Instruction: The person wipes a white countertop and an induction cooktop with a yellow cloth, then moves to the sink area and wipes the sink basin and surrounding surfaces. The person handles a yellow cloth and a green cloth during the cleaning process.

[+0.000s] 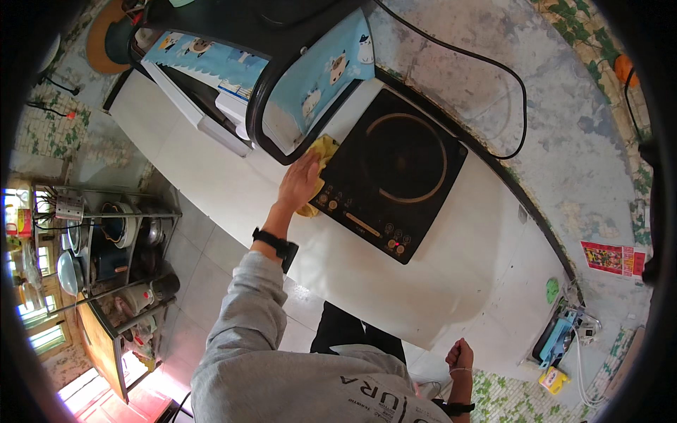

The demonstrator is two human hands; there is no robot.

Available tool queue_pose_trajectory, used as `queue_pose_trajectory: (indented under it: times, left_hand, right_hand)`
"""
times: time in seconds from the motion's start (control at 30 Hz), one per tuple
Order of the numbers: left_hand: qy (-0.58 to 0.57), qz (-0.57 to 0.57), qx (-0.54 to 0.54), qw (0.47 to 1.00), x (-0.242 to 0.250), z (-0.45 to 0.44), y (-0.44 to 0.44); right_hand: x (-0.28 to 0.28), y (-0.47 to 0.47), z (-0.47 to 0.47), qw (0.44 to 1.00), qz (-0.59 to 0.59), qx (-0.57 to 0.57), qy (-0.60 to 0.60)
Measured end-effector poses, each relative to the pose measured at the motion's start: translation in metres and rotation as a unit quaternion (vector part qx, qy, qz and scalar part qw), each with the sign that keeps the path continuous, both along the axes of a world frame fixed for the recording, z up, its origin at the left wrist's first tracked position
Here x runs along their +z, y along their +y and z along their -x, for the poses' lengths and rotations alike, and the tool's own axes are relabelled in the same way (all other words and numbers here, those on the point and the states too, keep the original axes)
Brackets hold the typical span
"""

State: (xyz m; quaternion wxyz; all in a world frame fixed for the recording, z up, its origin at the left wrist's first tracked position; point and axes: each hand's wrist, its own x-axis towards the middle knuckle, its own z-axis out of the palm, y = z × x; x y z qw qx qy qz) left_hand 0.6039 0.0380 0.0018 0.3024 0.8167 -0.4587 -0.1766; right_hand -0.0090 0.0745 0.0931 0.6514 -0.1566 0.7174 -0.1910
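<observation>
My left hand (299,182) lies over a crumpled yellow cloth (327,149) on the white countertop (338,251), pressing it down. The cloth touches the left edge of a black induction cooktop (404,158). A small red light glows among the cooktop's controls at its near corner. At my right side, by the counter's front edge, my right hand (460,354) is curled into a fist, and nothing shows in it. Just beyond my left hand stands the black-framed end of an appliance or stand with a blue animal-print cover (322,84).
A black cable (508,69) loops down the wall behind the cooktop. On the right are a sink (552,338) with blue items and a yellow bottle (554,379). A metal rack (129,214) with pots stands on the left, beyond the tiled floor.
</observation>
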Motion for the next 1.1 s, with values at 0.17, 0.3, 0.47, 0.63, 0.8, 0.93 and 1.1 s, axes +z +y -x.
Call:
queue_pose_trajectory:
  times: [0.17, 0.3, 0.47, 0.63, 0.8, 0.93, 1.1]
  left_hand:
    - [-0.188, -0.045, 0.143, 0.971, -0.018, 0.025, 0.059]
    - [-0.225, -0.152, 0.18, 0.945, -0.002, 0.08, 0.089]
    - [-0.217, -0.125, 0.081, 0.965, 0.012, 0.116, 0.103]
    - [-0.25, -0.096, 0.046, 0.962, -0.012, 0.121, 0.098]
    - [-0.204, -0.052, 0.031, 0.977, -0.021, 0.216, 0.133]
    - [-0.171, -0.047, -0.019, 0.984, -0.002, 0.362, 0.124]
    - [-0.121, -0.02, -0.087, 0.989, -0.004, 0.578, 0.091]
  right_hand:
    - [0.002, 0.001, 0.002, 1.0, 0.016, -0.011, -0.011]
    - [-0.01, 0.002, 0.006, 0.999, 0.003, -0.006, -0.039]
    - [-0.007, -0.004, 0.013, 1.0, 0.007, 0.004, -0.03]
    - [-0.006, -0.003, 0.06, 1.0, 0.001, 0.003, -0.027]
    - [-0.012, 0.026, 0.152, 0.997, 0.017, -0.054, -0.049]
    - [-0.033, 0.069, 0.26, 0.99, 0.005, -0.119, -0.074]
    - [-0.018, 0.116, 0.393, 0.98, 0.034, -0.194, -0.023]
